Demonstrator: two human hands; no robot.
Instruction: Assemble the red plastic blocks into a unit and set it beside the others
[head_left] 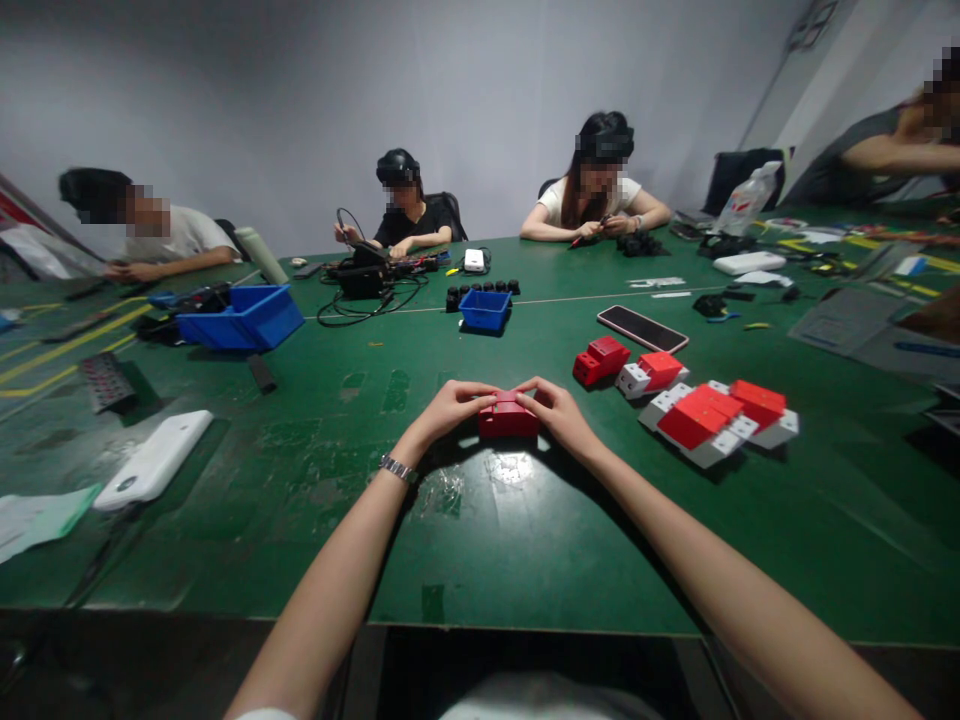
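Both my hands meet at a small red block-shaped module (509, 420) above the green table's middle. My left hand (459, 402) grips its left end, thumb on the near top edge and fingers behind. At the right end, my right hand (551, 405) holds it the same way, fingers closed. The far side of the module is hidden by my fingers. To the right lie similar pieces: an all-red module (601, 361), a small red and white module (652, 373), a larger red and white module (699, 422) and another red and white module (762, 411).
Beyond the modules rests a phone (643, 328). A small blue bin (485, 310) stands ahead, a bigger blue bin (241, 318) to the left. A white power bank (155, 459) with a cable lies at left. Several people sit around the green table (300, 530).
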